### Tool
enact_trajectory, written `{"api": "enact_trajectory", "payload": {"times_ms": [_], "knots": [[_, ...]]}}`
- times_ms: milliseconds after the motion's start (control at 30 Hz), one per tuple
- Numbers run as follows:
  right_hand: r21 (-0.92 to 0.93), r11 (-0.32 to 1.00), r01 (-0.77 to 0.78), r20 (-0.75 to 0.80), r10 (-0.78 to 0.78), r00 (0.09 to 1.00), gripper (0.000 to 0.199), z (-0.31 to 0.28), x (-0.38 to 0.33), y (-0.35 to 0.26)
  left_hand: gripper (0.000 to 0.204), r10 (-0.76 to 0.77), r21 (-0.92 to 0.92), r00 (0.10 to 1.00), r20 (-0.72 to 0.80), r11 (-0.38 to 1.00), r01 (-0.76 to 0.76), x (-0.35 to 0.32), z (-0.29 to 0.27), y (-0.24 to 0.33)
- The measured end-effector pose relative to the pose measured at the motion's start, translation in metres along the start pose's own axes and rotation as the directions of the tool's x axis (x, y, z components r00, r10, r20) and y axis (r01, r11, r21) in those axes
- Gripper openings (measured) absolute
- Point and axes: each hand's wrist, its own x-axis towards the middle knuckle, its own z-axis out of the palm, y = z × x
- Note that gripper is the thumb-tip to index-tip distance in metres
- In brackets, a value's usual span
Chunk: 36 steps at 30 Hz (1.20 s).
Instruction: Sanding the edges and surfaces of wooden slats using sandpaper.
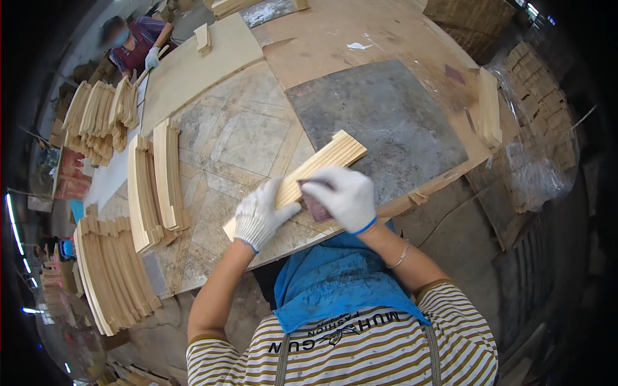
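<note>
Head view, centre of frame: pale wooden slat [313,168] lies diagonally on the worktable [232,138], one end toward the grey mat [386,116] right of centre, the other near the table's lower edge.

Step in hand, by my reading: sanding the slat's face. A further stroke would want the slat pinned flat and steady pressure along the grain.

Left hand [259,215], white knit glove, fingers curled down over the slat's near end, clamped on it, thumb side toward the edge.

Right hand [342,195], also gloved, closed on a reddish-brown sandpaper piece [315,207] pressed to the slat just beside the left hand.

Left of frame: stacks of curved wooden pieces [151,186], more below [112,276].

Upper left: another person's gloved hand [152,58] at the far table end.

Right edge: plastic-wrapped wood stack [537,116]
</note>
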Motion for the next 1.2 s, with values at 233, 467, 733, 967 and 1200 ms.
{"api": "enact_trajectory", "payload": {"times_ms": [233,467,733,967,1200], "knots": [[-0.262,0.913,-0.312,-0.277,0.239,0.931,0.011,-0.076,0.059,0.073,0.065,0.068,-0.609,0.968,0.241,0.788,0.096,-0.041,-0.033,0.001],[0.298,0.889,-0.347,-0.224,0.418,0.88,0.024,-0.067,0.068,0.072,0.071,0.347,-0.792,0.775,0.528,-0.126,0.597,-0.046,-0.022,0.001],[0.231,0.877,-0.421,-0.092,0.451,0.888,0.021,-0.049,0.048,0.072,0.06,0.356,-0.635,0.8,0.483,-0.486,0.6,-0.055,0.027,0.01],[0.096,0.961,-0.26,0.079,0.253,0.964,0.024,-0.02,0.063,0.067,0.064,0.292,-0.599,0.79,0.539,-0.525,0.604,-0.063,0.023,0.028],[-0.134,0.944,-0.302,0.222,0.326,0.919,0.037,-0.007,0.048,0.095,0.08,0.154,-0.908,0.951,0.268,-0.289,0.303,-0.055,0.01,0.035]]}}
